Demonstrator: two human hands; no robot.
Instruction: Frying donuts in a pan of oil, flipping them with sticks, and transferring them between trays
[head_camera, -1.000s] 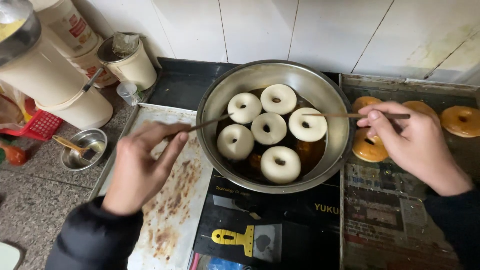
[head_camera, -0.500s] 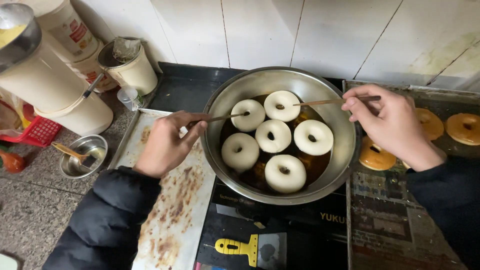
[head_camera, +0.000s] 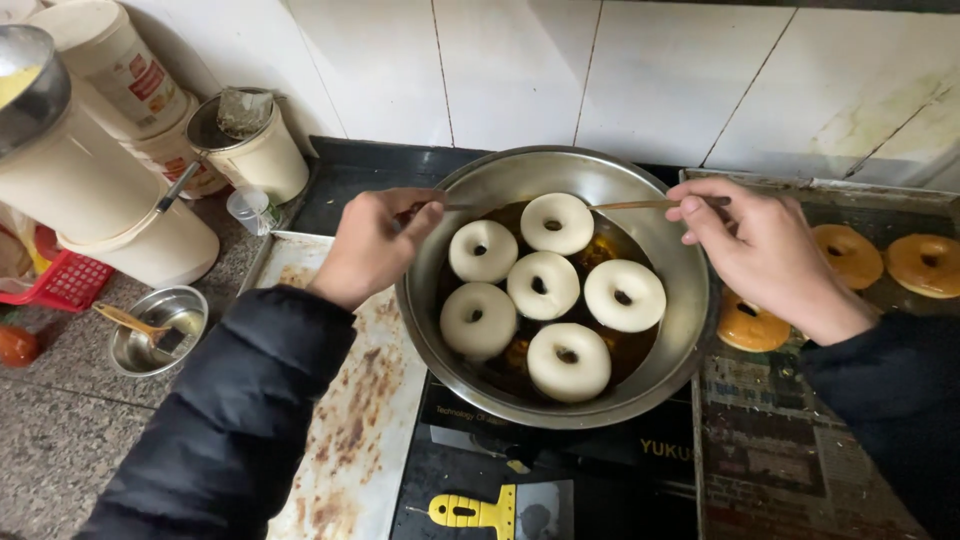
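A steel pan (head_camera: 672, 330) of dark oil sits on a black cooktop (head_camera: 560, 470). Several pale raw dough rings (head_camera: 540, 285) float in it. My left hand (head_camera: 375, 240) is at the pan's left rim, closed on a thin wooden stick (head_camera: 455, 208) that points into the oil. My right hand (head_camera: 765, 250) is at the right rim, closed on a second wooden stick (head_camera: 630, 205) that reaches toward the far ring (head_camera: 557, 222).
Golden fried rings (head_camera: 925, 262) lie on a paper-lined tray (head_camera: 790, 460) at right. A stained metal sheet (head_camera: 350, 440) lies left of the cooktop. White buckets (head_camera: 100, 200), a small steel bowl (head_camera: 155, 335) and a yellow scraper (head_camera: 480, 512) stand around.
Both hands have moved toward the far side of the pan, and the sticks' tips now meet near the far ring. The view has shifted closer over the pan.
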